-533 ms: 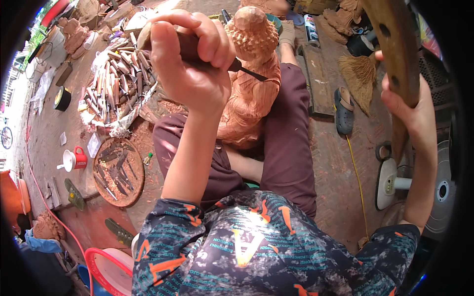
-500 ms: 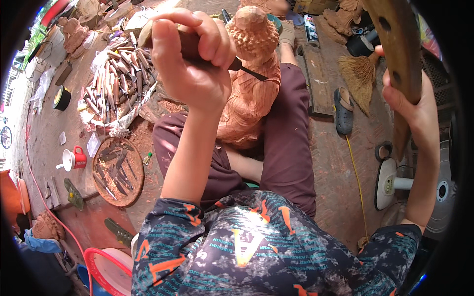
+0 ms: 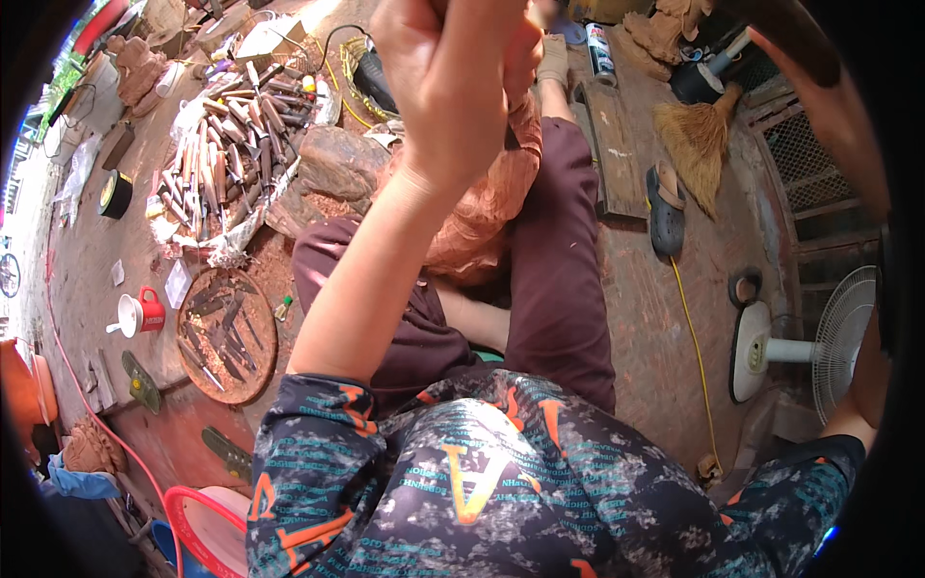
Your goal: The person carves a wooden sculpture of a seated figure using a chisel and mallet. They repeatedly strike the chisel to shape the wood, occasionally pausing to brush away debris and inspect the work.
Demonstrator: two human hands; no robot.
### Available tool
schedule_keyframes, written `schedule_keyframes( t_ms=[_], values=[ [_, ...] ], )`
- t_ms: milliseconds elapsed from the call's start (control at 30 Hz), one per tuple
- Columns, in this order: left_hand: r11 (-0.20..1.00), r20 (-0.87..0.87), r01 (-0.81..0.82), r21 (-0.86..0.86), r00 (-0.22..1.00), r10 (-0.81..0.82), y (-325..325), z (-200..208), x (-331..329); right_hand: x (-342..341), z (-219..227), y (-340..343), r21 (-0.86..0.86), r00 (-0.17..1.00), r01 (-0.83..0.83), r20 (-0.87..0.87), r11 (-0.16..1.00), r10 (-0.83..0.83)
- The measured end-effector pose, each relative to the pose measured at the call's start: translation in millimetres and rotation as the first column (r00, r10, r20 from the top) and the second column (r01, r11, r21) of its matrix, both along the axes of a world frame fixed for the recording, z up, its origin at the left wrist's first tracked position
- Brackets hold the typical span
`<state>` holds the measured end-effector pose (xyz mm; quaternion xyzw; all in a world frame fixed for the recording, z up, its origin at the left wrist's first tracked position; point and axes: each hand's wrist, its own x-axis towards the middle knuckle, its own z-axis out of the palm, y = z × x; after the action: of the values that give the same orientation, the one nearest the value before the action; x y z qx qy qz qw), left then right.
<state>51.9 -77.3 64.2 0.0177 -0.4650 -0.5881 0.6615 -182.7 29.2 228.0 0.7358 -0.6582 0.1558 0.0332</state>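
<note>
My left hand [image 3: 448, 91] is raised over the carved wooden figure [image 3: 487, 222], its fingers curled closed. The chisel it gripped half a second ago is hidden behind the hand now. The reddish-brown figure stands between my legs, and my hand and forearm cover its head. My right hand [image 3: 819, 106] is up at the far right edge, smeared by motion and partly lost in the dark rim. A dark stretch of the wooden club [image 3: 795, 39] that it holds shows at the top.
At the left lie a heap of wooden-handled chisels [image 3: 226, 159], a round board of blades [image 3: 226, 332] and a red-and-white mug [image 3: 142, 311]. To the right are a hand broom [image 3: 699, 144], a clog [image 3: 665, 212], a plank [image 3: 612, 154] and a white fan [image 3: 843, 332].
My left hand has moved right and up, now covering the figure's head and the chisel. My right hand has swung up and outward with the wooden club.
</note>
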Motion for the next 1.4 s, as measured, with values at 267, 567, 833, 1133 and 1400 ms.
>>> schedule_keyframes(
  t_ms=[267,567,833,1133,1400],
  values=[
    [0.997,-0.018,0.055,0.052,0.998,-0.054,-2.2,-14.6,-11.2,-7.0,1.8,19.8,-0.049,0.996,0.057,-0.072,0.997,-0.061],
    [0.869,0.154,0.183,-0.459,0.980,-0.125,6.6,-12.4,-8.4,-15.5,-14.0,23.6,-0.085,0.995,0.033,-0.094,0.996,-0.041],
    [0.972,-0.100,-0.075,0.221,0.990,0.099,29.3,17.4,-5.3,-26.6,-21.6,30.3,-0.138,0.994,0.038,-0.097,0.990,-0.051],
    [0.997,-0.047,-0.017,0.074,0.999,0.020,19.2,3.3,-5.0,-34.4,-28.3,41.9,-0.166,0.991,0.051,-0.112,0.985,-0.070],
    [0.990,0.039,-0.041,-0.136,0.998,0.047,2.5,-2.6,-7.0,-34.8,-23.5,45.7,-0.177,0.988,0.061,-0.130,0.982,-0.085]
  ],
)
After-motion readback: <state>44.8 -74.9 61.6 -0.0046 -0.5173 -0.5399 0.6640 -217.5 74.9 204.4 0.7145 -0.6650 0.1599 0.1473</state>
